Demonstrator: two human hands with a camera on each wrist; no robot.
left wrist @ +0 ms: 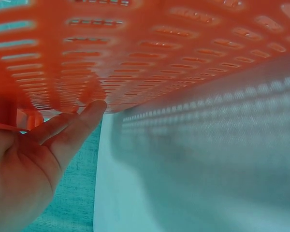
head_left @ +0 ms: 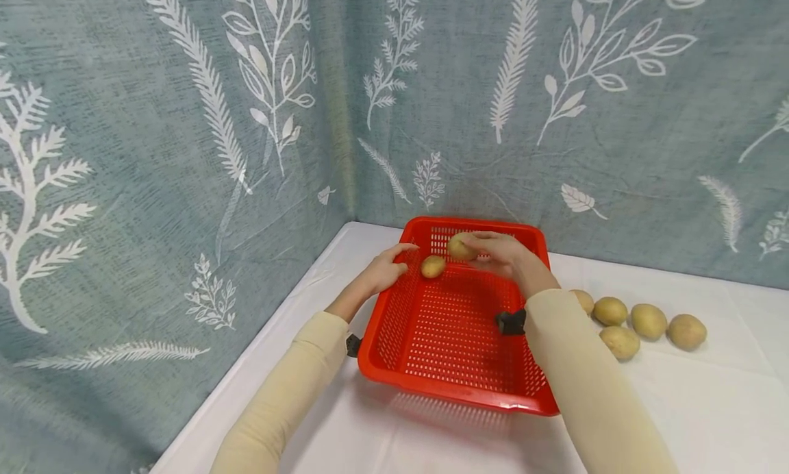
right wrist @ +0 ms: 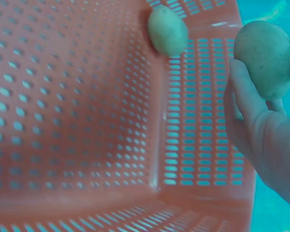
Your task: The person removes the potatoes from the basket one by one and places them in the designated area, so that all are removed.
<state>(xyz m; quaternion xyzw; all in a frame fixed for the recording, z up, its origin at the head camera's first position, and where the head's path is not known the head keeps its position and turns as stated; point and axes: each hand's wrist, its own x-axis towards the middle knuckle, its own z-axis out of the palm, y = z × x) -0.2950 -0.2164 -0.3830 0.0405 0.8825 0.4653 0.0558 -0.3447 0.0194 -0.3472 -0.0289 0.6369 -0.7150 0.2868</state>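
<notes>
A red perforated plastic basket [head_left: 456, 395] stands on the white cloth. My left hand [head_left: 383, 272] holds its left rim near the far corner. In the left wrist view, fingers [left wrist: 75, 130] reach along the outside of the basket wall. Over the far part of the basket, my right hand [head_left: 501, 251] pinches a potato [head_left: 459, 247] between thumb and fingers. That held potato [right wrist: 264, 58] is above the rim in the right wrist view. Another potato [head_left: 433, 266] lies inside the basket, in the far left corner.
Several potatoes [head_left: 648, 322] lie on the white cloth [head_left: 733, 385] right of the basket, one partly behind my right sleeve [head_left: 585, 371]. A grey-green curtain [head_left: 456, 104] with white leaf prints hangs behind and along the left side.
</notes>
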